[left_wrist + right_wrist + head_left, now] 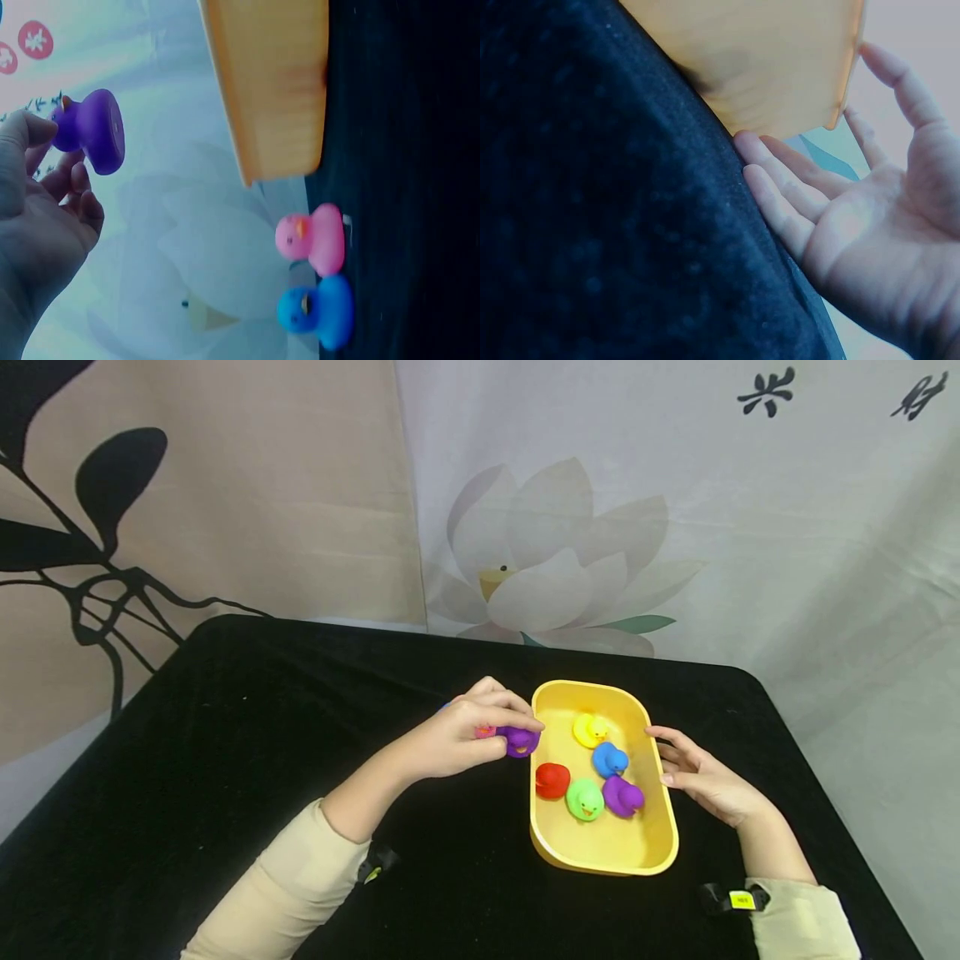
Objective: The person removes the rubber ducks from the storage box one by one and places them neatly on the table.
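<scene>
My left hand [453, 737] pinches a purple toy duck [96, 133] by its head, raised above the table at the left rim of a yellow plastic bin [592, 852]. On the table beneath that hand are a pink duck [327, 240] and a blue duck [330, 312], both mostly hidden in the head view. My right hand [708, 785] rests against the bin's right side, its fingers extended and fingertips at the wall and rim. Inside the bin sit a yellow duck [590, 730], a blue one, another purple one, a green duck [585, 800] and a red duck [552, 781].
A black cloth [247, 752] covers the table, whose far edge runs behind the bin. Beyond it hangs a pale curtain [810, 543] with a printed lotus and dark plant shapes.
</scene>
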Available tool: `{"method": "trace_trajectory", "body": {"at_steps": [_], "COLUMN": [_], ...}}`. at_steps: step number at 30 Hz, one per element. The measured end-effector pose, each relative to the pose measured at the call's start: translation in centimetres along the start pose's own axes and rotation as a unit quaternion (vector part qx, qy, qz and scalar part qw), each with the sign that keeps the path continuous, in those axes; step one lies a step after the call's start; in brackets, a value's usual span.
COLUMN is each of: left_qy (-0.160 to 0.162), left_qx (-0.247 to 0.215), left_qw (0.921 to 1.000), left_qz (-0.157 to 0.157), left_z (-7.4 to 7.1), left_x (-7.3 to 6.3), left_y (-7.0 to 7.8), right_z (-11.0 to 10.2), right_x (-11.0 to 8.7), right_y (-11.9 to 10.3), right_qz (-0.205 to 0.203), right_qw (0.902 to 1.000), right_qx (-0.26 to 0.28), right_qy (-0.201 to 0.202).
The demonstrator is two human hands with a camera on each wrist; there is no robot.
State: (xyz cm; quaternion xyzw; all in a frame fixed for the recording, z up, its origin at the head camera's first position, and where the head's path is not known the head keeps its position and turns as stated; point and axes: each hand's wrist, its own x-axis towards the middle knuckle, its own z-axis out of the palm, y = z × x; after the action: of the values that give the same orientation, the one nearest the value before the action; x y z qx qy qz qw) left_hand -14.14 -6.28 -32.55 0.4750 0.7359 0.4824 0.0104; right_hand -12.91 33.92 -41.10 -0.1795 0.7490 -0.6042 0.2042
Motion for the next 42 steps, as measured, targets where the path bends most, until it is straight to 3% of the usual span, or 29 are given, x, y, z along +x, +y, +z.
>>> {"method": "trace_trajectory", "body": {"at_steps": [13, 21, 28, 42], "left_qy": [0.032, 0.052, 0.050, 0.027], "left_qx": [0.003, 0.033, 0.045, 0.053], "left_qw": [0.9991, 0.9966, 0.9949, 0.9892], "left_qz": [-0.028, -0.054, -0.075, -0.134], "left_z": [-3.2, -4.8, -5.9, -7.4], "left_x": [-2.5, -3.4, -4.1, -5.3], "left_y": [-2.0, -3.1, -3.9, -6.2], "right_z": [0.0, 0.0, -0.1, -0.1], "right_x": [-0.1, -0.1, 0.0, 0.0], "right_y": [0.2, 0.1, 0.2, 0.3], "right_qz": [0.001, 0.006, -0.005, 0.004], "right_qw": [1.0000, 0.9999, 1.0000, 0.9999], "right_qx": [-0.005, -0.007, -0.002, -0.009], "right_qy": [0.007, 0.011, -0.004, 0.012]}}
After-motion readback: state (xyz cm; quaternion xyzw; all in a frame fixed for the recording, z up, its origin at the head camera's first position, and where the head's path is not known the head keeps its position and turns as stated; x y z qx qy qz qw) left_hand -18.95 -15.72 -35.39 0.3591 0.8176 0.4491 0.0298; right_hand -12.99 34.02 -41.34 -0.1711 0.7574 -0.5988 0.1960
